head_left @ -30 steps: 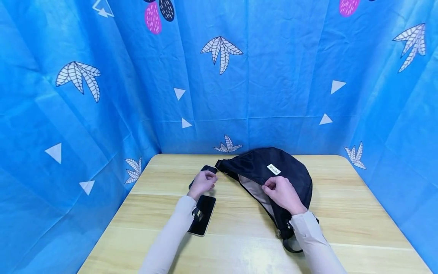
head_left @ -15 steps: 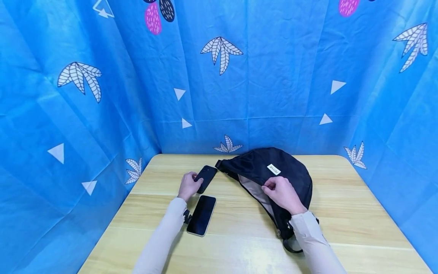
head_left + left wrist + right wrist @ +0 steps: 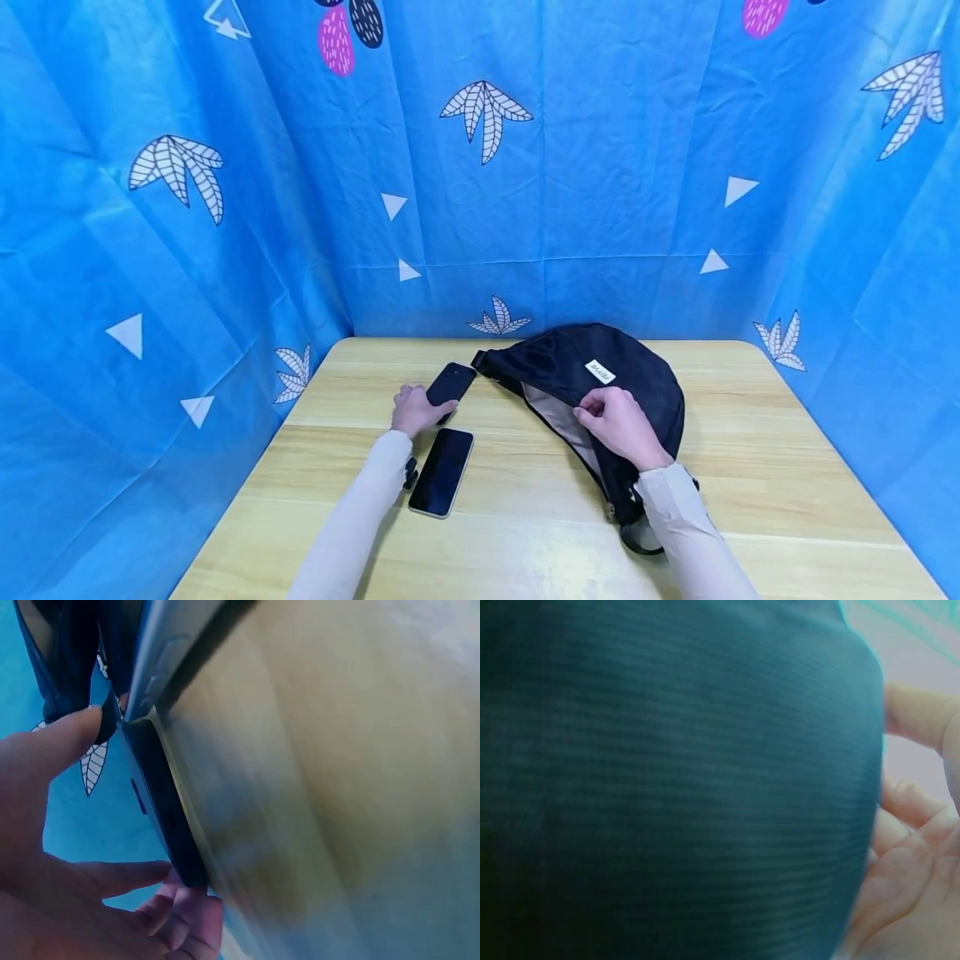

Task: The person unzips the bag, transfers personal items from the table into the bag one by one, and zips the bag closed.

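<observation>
In the head view a black phone (image 3: 451, 385) lies near the table's back left, its camera side up. My left hand (image 3: 417, 410) is at its lower left, thumb on one side and fingers on the other. The left wrist view has the fingertips (image 3: 191, 919) against the phone's edge. To the right, a black shoulder bag (image 3: 637, 358) with a white label lies with its zip opening spread, showing pale lining (image 3: 558, 412). My right hand (image 3: 622, 427) pinches the fabric at the opening's edge. Dark ribbed cloth fills most of the right wrist view.
A second phone (image 3: 442, 472), screen up with a light frame, lies just in front of the black phone, beside the left wrist. The bag's strap (image 3: 641, 537) loops toward me. Blue patterned curtains (image 3: 480, 208) enclose the wooden table (image 3: 540, 550) behind and at both sides.
My left hand has moved left from above the black phone and come down at its side, its thumb now over the phone's near edge. The right hand and the bag have stayed in place.
</observation>
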`<state>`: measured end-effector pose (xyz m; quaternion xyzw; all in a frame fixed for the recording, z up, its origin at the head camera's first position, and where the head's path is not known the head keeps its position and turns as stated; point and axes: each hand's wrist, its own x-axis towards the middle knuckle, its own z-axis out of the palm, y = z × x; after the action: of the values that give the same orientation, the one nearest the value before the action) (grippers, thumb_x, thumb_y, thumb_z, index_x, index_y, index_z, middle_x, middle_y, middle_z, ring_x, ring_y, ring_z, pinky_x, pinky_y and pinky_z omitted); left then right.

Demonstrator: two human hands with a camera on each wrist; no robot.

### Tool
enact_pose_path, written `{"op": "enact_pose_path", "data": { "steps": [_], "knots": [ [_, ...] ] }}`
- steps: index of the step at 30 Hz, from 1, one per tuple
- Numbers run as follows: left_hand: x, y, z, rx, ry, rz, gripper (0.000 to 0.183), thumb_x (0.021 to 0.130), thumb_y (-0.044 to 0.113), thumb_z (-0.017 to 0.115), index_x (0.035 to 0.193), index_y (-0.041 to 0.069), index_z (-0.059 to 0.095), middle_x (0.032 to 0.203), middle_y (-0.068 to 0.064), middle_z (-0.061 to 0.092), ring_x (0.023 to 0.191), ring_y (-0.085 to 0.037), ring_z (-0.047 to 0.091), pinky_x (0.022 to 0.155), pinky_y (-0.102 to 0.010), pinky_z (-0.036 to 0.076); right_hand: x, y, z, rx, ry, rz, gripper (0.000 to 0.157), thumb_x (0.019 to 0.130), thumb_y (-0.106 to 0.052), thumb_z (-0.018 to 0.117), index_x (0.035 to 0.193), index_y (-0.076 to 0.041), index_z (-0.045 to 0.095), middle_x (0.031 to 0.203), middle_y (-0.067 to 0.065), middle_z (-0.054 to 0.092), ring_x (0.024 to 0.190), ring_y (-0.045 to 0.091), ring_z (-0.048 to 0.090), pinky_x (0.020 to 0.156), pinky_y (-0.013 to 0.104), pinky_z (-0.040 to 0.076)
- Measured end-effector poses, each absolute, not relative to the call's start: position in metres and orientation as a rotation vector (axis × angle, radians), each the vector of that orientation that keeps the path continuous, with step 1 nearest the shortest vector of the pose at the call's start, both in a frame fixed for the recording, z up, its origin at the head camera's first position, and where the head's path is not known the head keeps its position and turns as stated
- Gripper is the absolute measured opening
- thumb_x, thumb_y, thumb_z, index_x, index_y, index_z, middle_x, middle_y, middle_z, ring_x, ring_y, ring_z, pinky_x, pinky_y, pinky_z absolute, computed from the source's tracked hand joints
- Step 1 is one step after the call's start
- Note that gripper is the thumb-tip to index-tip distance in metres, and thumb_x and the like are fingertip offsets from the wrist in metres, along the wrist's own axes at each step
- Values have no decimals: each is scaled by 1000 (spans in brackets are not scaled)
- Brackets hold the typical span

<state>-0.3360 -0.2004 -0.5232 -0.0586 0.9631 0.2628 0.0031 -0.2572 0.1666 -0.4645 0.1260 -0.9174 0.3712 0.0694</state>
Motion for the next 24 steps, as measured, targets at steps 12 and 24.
{"op": "enact_pose_path", "data": {
  "steps": [12,24],
  "knots": [
    [-346,-197,-524,-252,2969,735,53,78,49,87,80,4,60,126,-30,53,107,-41,48,81,-53,50,-259,168,-465,379,-2760,1126,9,93,-15,74,89,-8,77,79,0,73,67,10,60,63,26,50],
    [-349,-203,-520,-344,2902,833,57,69,45,93,92,4,61,122,-30,55,101,-40,50,80,-50,49,-259,167,-464,367,-2759,1115,6,92,-13,74,86,-11,77,78,-1,73,68,8,61,64,24,50]
  ]
}}
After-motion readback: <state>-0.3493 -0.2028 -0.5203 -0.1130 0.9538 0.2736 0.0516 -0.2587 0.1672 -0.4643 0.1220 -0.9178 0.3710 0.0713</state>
